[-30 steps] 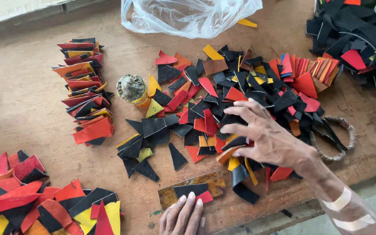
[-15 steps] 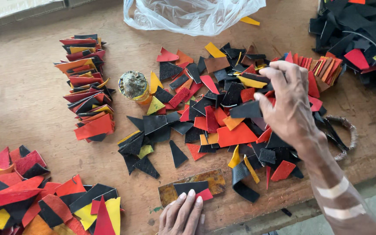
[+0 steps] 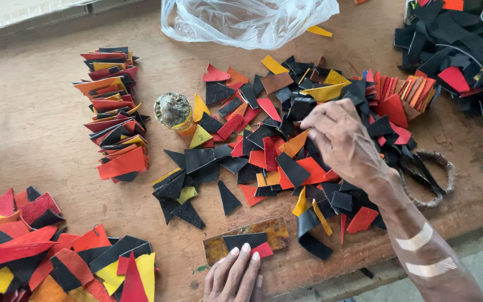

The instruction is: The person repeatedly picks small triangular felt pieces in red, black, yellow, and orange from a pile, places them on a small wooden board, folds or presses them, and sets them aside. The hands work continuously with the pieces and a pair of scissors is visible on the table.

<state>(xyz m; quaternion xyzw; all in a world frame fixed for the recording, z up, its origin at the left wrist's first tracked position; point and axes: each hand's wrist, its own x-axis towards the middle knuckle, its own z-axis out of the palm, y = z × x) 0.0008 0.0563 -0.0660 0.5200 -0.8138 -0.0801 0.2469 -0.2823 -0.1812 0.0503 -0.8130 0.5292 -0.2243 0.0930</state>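
R hand (image 3: 345, 142) slid left on scrap pile (image 3: 275, 140), grip unclear | L hand (image 3: 233, 274) flat, 1 plate (image 3: 264, 235) | 1 jar (image 3: 173, 112)

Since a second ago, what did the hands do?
The right hand slid up across the heap of scraps, from its near edge to its far part, fingers down among the pieces. The left hand stayed on the small board. The jar did not move.

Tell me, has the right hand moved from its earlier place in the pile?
Yes. The right hand has shifted toward the far end of the pile of scraps, judged against the small jar.
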